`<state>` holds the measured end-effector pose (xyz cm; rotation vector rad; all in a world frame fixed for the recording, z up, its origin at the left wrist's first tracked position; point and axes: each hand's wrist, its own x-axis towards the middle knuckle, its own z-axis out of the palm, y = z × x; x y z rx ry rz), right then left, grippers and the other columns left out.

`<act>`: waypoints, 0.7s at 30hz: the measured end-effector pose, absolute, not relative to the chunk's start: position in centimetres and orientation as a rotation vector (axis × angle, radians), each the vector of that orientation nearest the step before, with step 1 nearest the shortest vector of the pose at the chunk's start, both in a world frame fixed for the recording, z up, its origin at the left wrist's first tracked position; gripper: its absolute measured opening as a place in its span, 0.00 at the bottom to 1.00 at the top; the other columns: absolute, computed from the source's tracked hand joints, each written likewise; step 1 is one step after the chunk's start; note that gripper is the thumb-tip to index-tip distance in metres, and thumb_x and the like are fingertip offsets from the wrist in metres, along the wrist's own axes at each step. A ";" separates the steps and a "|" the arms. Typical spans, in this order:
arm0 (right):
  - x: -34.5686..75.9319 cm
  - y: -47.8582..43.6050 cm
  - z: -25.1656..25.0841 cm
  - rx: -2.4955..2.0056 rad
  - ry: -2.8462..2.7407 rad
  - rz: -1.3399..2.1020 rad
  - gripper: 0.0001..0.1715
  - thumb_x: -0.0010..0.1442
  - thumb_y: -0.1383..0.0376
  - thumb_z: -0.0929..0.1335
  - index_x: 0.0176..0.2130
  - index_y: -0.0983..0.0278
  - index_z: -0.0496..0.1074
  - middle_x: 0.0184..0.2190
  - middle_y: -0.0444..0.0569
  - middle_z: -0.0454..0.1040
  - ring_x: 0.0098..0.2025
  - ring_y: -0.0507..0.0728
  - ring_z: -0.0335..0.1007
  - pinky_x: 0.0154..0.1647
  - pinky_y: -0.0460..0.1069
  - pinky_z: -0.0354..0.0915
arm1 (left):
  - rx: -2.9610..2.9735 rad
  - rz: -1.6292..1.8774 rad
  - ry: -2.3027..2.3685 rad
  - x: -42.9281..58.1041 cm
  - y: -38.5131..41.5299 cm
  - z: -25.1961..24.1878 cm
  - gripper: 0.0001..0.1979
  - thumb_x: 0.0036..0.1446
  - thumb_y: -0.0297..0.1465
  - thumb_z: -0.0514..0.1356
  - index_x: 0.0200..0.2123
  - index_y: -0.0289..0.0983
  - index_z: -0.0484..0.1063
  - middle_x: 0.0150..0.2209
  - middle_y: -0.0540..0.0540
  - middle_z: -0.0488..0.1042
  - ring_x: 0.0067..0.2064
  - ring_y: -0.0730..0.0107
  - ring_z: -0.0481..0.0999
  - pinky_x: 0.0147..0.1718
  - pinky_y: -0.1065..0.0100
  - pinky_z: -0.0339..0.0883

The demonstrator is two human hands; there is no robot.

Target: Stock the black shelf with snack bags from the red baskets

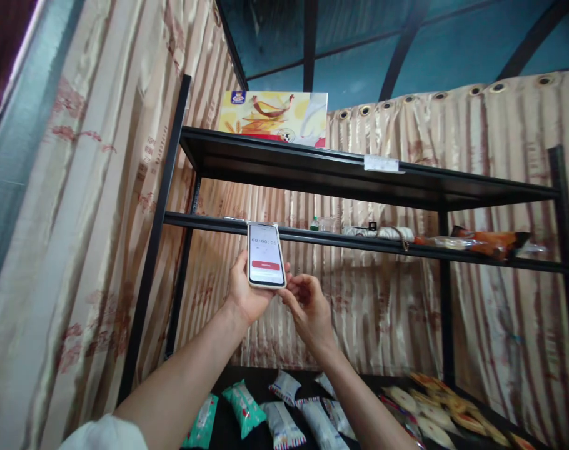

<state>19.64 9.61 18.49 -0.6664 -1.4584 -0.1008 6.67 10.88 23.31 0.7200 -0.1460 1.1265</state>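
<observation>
Right, here we are with the phone up in front of us, held upright with its lit screen facing us, our landmark for everything else. Our left hand has it, closed around the lower part from below, thumb along one edge and fingertips peeping past the other. Our right hand sits just beside the phone's lower right corner, half open, fingers loosely curled and thumb close to the fingertips; whether it touches or grips that corner, we cannot tell. On screen we read a row of timer digits, the last of them blurred, and below them a red button. Just behind the phone's top end runs the middle shelf of a black rack, and along it, right of the phone, we spot a small green bottle, a white bundle and, farthest out, an orange packet. Above the phone, a yellow box stands on the top shelf. Well below it, we have green packets, then white packets with blue and red marks, and off to the lower right, packs of pale round pieces. Patterned curtains hang to both sides of the phone and behind it.
</observation>
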 end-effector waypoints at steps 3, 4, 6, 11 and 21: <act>20.1 10.1 19.6 -0.661 -1.467 -0.106 0.17 0.53 0.54 0.71 0.35 0.61 0.62 0.26 0.41 0.69 0.26 0.51 0.66 0.27 0.46 0.64 | 0.730 1.118 -0.157 7.2 11.6 24.4 0.26 0.61 0.44 0.45 0.48 0.29 0.69 0.37 0.36 0.75 0.39 0.53 0.76 0.40 0.52 0.67; 20.2 10.3 20.0 -0.655 -1.470 -0.100 0.18 0.53 0.54 0.70 0.35 0.61 0.62 0.26 0.41 0.68 0.26 0.51 0.66 0.26 0.46 0.64 | 0.732 1.112 -0.160 7.4 11.8 24.8 0.27 0.61 0.44 0.45 0.48 0.29 0.69 0.37 0.36 0.75 0.39 0.52 0.76 0.40 0.52 0.67; 20.4 10.8 20.7 -0.646 -1.470 -0.083 0.18 0.52 0.54 0.71 0.35 0.60 0.61 0.26 0.41 0.68 0.26 0.51 0.66 0.26 0.46 0.64 | 0.733 1.101 -0.160 7.6 12.2 25.4 0.27 0.61 0.44 0.44 0.47 0.29 0.69 0.36 0.36 0.75 0.39 0.52 0.76 0.40 0.52 0.67; 20.7 11.7 22.2 -0.636 -1.454 -0.057 0.19 0.52 0.52 0.70 0.34 0.59 0.60 0.26 0.40 0.67 0.25 0.51 0.65 0.26 0.46 0.64 | 0.726 1.114 -0.141 8.2 13.2 27.0 0.28 0.61 0.45 0.43 0.46 0.29 0.69 0.36 0.36 0.75 0.40 0.51 0.75 0.39 0.51 0.67; 21.3 12.6 25.5 -0.599 -1.435 -0.066 0.20 0.51 0.52 0.71 0.31 0.60 0.60 0.25 0.40 0.66 0.24 0.50 0.64 0.26 0.46 0.62 | 0.724 1.111 -0.128 9.4 15.0 30.0 0.28 0.61 0.45 0.40 0.44 0.29 0.70 0.39 0.33 0.74 0.40 0.50 0.75 0.35 0.55 0.69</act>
